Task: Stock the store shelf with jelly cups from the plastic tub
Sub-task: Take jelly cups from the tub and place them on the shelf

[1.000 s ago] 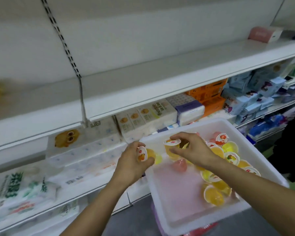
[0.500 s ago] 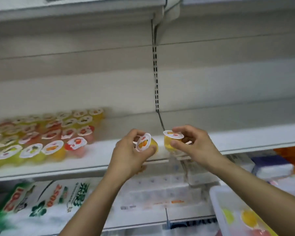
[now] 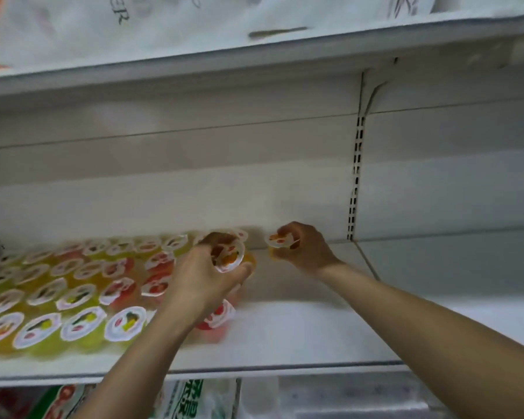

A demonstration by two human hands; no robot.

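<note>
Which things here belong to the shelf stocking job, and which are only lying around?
Job: left hand with jelly cup; right hand with second cup; stocked cups; shelf.
Lying about: bags above; packages below.

Left hand [image 3: 206,279] gripping orange jelly cup [image 3: 229,255] beside stocked rows [image 3: 73,285]; right hand [image 3: 306,247] pinching second cup [image 3: 279,241] over white shelf [image 3: 315,334].

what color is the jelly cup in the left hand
Orange-yellow jelly under a white lid printed with fruit: the jelly cup held by the left hand, head view.
</note>
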